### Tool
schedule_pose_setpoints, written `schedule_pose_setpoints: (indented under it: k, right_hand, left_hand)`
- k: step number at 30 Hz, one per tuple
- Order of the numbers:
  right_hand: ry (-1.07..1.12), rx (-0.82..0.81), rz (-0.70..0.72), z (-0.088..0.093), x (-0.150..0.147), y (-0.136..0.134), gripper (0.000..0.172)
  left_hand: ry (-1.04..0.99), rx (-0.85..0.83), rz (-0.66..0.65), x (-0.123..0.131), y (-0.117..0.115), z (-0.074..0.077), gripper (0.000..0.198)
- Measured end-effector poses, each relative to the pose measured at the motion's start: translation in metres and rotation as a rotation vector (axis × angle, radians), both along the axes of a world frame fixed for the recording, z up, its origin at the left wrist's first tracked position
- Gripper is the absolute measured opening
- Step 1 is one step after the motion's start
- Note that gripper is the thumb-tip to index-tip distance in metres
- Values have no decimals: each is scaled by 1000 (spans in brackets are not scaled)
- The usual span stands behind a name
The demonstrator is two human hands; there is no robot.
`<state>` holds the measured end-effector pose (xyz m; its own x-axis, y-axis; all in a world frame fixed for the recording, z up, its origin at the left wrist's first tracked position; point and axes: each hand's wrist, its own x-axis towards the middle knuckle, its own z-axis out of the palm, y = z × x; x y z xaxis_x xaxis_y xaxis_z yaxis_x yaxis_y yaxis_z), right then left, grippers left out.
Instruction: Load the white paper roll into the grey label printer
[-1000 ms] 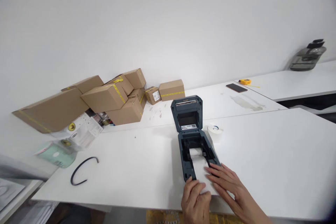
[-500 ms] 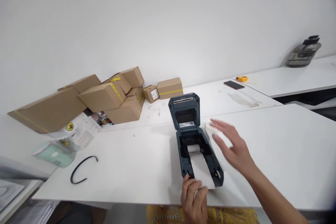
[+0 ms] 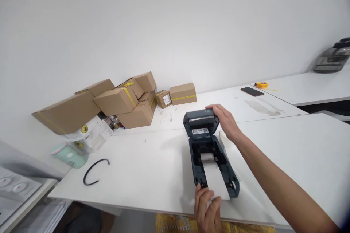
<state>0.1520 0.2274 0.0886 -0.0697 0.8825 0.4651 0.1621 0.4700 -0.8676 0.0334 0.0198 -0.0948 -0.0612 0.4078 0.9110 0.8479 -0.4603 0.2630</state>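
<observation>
A dark blue-grey label printer (image 3: 194,162) stands on the white table with its lid (image 3: 188,123) raised but tilted partly forward. Inside sits a small roll (image 3: 207,157), and from it a strip of white label paper (image 3: 215,178) runs out over the front edge. My left hand (image 3: 206,207) is closed at the front of the printer, fingers on the strip's end and the thumb by the front left corner. My right hand (image 3: 225,120) grips the upper right edge of the lid, with its fingers on the lid's back partly hidden.
Cardboard boxes (image 3: 112,100) are piled at the back left. Nearby lie a mint-green pouch (image 3: 71,156) and a curved black band (image 3: 87,173). A phone (image 3: 252,91), a yellow tape measure (image 3: 261,85) and a clear bottle (image 3: 330,58) are at the back right.
My right hand has moved from beside the printer onto the lid, and the lid has tipped forward and down. My left hand stays at the paper's end. The view has shifted slightly.
</observation>
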Motion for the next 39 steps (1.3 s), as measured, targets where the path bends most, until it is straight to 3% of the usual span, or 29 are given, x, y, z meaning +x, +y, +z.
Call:
schedule_pose_setpoints:
  k: [6,12,22,29,31,33,39]
  right_hand:
    - [-111,365,10,-71,28,-86,32]
    - [-237,462,-95,-123,34,-125,30]
    - [-205,348,-186,-143,27,-136,23]
    - [-138,164,-236,-162,24,-146,31]
    - [-123,155,-234,-162,24,-146,32]
    - [-119,145,-224,-160,24,-145,30]
    - [-108,144,-215,-161,23,-143,29]
  left_hand:
    - [-36,-9,50,1,-3,-3,26]
    - [-27,-45,63,-3,-5,-13,25]
    - [-30,-25,144,-5,-11,-11,29]
    - [-55,-40,155,-6,-15,-8,29]
    - [-183,-75,138,-2,-22,-10,18]
    - [-438,-224,75,2,-28,-12,17]
    - [-1199,-955,-273,5,-24,-19,67]
